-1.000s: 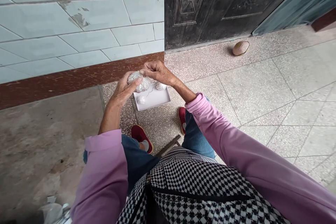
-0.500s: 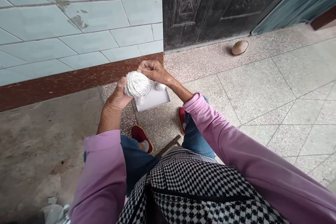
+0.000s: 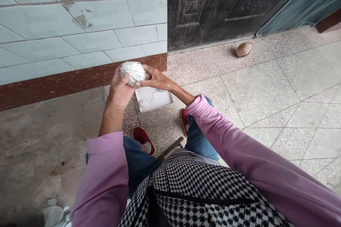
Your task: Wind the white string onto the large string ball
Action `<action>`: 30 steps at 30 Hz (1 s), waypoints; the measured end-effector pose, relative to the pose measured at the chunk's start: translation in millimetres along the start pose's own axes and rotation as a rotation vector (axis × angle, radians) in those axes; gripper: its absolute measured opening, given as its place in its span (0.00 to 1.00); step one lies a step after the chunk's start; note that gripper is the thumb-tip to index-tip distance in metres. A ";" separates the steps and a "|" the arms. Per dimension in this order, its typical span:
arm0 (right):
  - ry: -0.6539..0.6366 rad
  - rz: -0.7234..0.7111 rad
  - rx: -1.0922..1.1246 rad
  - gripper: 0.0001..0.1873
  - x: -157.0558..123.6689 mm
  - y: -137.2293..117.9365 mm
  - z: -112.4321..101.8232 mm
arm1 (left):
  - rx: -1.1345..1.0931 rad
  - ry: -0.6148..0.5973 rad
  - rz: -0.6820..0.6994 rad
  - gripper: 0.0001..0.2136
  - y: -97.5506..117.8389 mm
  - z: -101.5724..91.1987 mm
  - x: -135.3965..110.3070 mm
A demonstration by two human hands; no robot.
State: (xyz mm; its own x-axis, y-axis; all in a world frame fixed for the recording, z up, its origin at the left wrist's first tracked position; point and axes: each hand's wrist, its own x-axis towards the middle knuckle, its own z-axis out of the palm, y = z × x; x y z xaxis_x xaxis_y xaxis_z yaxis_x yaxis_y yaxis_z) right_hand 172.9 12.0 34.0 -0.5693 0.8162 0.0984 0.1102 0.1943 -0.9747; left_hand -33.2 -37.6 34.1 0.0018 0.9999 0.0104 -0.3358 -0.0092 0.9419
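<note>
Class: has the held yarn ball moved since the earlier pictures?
Yes, the yarn ball moved up and left in view, judged against the shallow tray.

One small white ball [image 3: 161,90] (just a sliver visible) mostly behind the right hand [image 3: 156,78].

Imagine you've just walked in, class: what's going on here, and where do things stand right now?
A person in pink sleeves is holding a wound white ball between both hands. The left hand cups it from one side, while the fingers and thumb of the right hand rest on the other. Below, a shallow white tray sits on the speckled floor. A smaller white ball lies at its near left, with a thin strand across the tray.
</note>
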 end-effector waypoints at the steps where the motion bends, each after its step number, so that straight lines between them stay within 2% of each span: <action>1: 0.012 0.007 -0.003 0.27 -0.8 -0.5 -1.9 | -0.010 -0.001 -0.009 0.45 0.6 -1.0 -0.6; 4: -0.038 -0.018 0.021 0.26 -1.1 4.0 -8.9 | -0.034 0.000 -0.049 0.44 0.8 -8.2 -1.4; 7: -0.135 -0.080 0.104 0.27 2.9 17.6 -14.4 | -0.028 -0.014 -0.075 0.41 -2.7 -19.7 -0.9; 10: -0.215 -0.075 0.187 0.28 6.9 31.6 -18.5 | -0.015 -0.058 -0.097 0.37 -7.0 -27.7 -0.1; 13: -0.240 -0.042 0.228 0.32 7.9 39.5 -23.1 | -0.048 -0.063 -0.076 0.35 -8.3 -25.4 0.9; 15: -0.216 -0.057 0.215 0.34 7.7 41.7 -25.2 | -0.090 -0.021 -0.038 0.34 -6.5 -19.6 1.5; 17: -0.176 -0.083 0.160 0.32 7.4 41.9 -25.6 | -0.121 0.033 -0.003 0.33 -3.1 -13.5 2.1; 21: -0.082 -0.072 -0.021 0.11 6.0 34.0 -20.3 | -0.151 0.124 0.065 0.33 2.5 -7.7 3.8; 22: -0.066 -0.059 -0.076 0.09 5.2 30.2 -17.9 | -0.152 0.146 0.079 0.34 2.6 -7.8 4.6; 27: -0.097 0.021 -0.322 0.19 -2.6 6.7 -1.1 | -0.109 0.222 0.097 0.38 -7.4 -15.2 11.7; 30: -0.176 0.078 -0.362 0.22 -10.1 -5.5 9.4 | 0.016 0.239 0.088 0.42 -16.9 -24.7 17.3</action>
State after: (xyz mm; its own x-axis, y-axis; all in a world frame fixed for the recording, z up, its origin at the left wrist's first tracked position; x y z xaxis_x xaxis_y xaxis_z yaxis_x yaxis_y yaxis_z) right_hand 170.3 -2.4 36.5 -0.6756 0.7362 -0.0392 0.4198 0.3404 -0.8414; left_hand -50.7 -20.1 10.2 -0.2503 0.9681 0.0150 -0.3094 -0.0947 0.9462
